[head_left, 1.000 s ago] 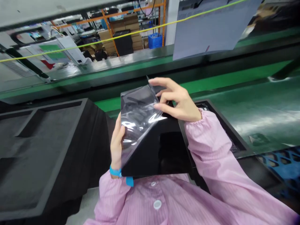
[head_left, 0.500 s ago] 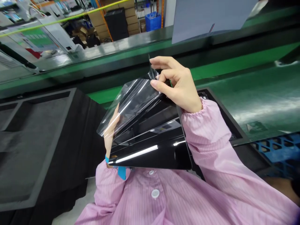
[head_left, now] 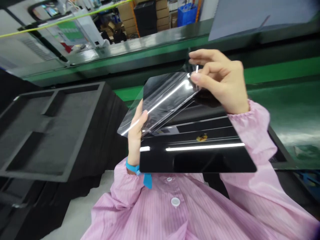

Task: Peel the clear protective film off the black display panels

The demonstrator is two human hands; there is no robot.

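A glossy black panel (head_left: 200,153) is held flat in front of my chest, its near edge against my pink smock. My left hand (head_left: 136,133) grips the panel's left edge, thumb on top, a blue strap at the wrist. A clear plastic film (head_left: 160,100) is lifted off the panel's far left part and curls upward. My right hand (head_left: 220,80) pinches the film's far corner between thumb and fingers, above the panel's far edge.
A dark grey foam tray (head_left: 50,133) with recessed compartments stands at my left. A green conveyor belt (head_left: 282,100) runs across behind the panel. Stacked cardboard boxes (head_left: 142,13) and a blue crate (head_left: 186,13) stand far back. A grey sheet (head_left: 250,16) hangs at upper right.
My right hand has drawn the film's corner up and to the right, peeling more film off the panel. The panel has tipped flatter and the view has shifted left.
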